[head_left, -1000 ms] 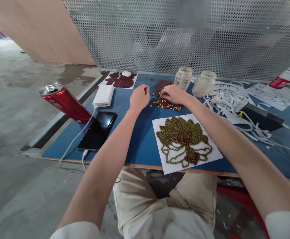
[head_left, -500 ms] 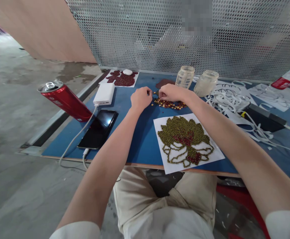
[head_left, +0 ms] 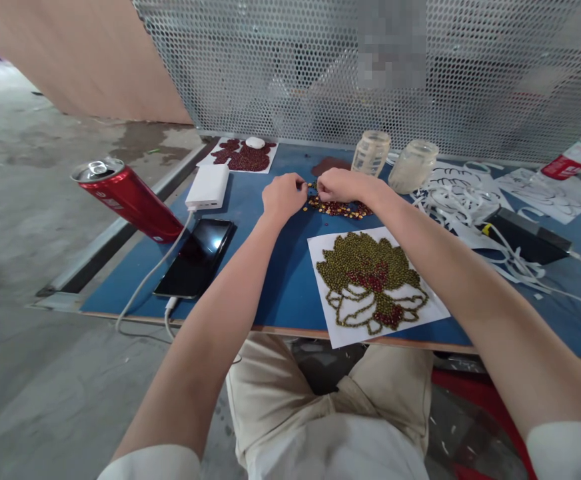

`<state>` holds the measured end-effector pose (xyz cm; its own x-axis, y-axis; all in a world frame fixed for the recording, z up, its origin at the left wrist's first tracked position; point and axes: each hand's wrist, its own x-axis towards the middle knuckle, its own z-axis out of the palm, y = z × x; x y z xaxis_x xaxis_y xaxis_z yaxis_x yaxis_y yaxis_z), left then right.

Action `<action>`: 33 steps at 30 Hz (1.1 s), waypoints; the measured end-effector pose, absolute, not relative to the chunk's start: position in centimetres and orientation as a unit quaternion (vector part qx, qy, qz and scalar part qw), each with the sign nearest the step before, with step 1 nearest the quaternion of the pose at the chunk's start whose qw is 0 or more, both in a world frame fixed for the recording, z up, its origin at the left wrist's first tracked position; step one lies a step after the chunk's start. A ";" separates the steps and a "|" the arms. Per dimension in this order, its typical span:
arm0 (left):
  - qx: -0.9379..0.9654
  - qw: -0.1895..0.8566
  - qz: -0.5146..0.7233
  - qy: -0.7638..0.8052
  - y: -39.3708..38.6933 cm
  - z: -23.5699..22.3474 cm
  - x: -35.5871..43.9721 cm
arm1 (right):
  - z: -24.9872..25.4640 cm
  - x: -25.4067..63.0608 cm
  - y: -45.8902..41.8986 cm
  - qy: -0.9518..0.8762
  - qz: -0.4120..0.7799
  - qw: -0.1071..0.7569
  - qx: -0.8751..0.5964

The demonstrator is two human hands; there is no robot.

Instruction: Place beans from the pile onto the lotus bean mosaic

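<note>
My left hand (head_left: pixel 281 196) is curled into a loose fist at the left edge of a small pile of mixed red and yellow beans (head_left: pixel 339 209), thumb and forefinger pinched together. My right hand (head_left: pixel 343 185) rests on the far side of the same pile, fingers bent and pinching toward the left hand's fingertips. What either pinch holds is too small to make out. Just in front of the pile lies a white sheet with a lotus picture made of green and red beans (head_left: pixel 370 280), some petals still bare outline.
On the blue table (head_left: pixel 280 287) are a black phone (head_left: pixel 195 259) cabled to a white power bank (head_left: pixel 209 187), a red can (head_left: pixel 125 198) at the left edge, two glass jars (head_left: pixel 393 160), another red-bean sheet (head_left: pixel 243 156), paper strips (head_left: pixel 465 207), and a perforated metal screen (head_left: pixel 370 67) behind.
My left hand has moved right toward the bean pile and its fingertips now almost meet my right hand's. The right hand has shifted slightly left.
</note>
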<state>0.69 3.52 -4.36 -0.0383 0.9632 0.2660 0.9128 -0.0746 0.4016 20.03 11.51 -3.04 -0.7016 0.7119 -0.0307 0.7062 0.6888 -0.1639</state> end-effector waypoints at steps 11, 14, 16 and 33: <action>0.715 0.058 0.245 0.652 3.7 -4.7 0.9 | -2.2 25.0 7.1 -0.911 0.145 0.134 -0.363; 0.718 0.061 0.247 0.648 4.0 -5.0 1.0 | -3.6 28.4 5.4 -0.911 0.131 0.134 -0.367; 0.721 0.064 0.246 0.644 4.2 -5.1 1.1 | -4.8 30.6 4.6 -0.909 0.113 0.138 -0.377; 0.732 0.060 0.212 0.645 3.7 -4.6 1.5 | -3.2 32.5 -2.3 -0.899 0.183 0.172 -0.359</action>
<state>1.50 3.71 -4.59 0.0783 0.9693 0.2332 0.9181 -0.1613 0.3620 32.46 -2.28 -3.20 -0.6833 0.7083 0.1770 0.5826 0.6751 -0.4525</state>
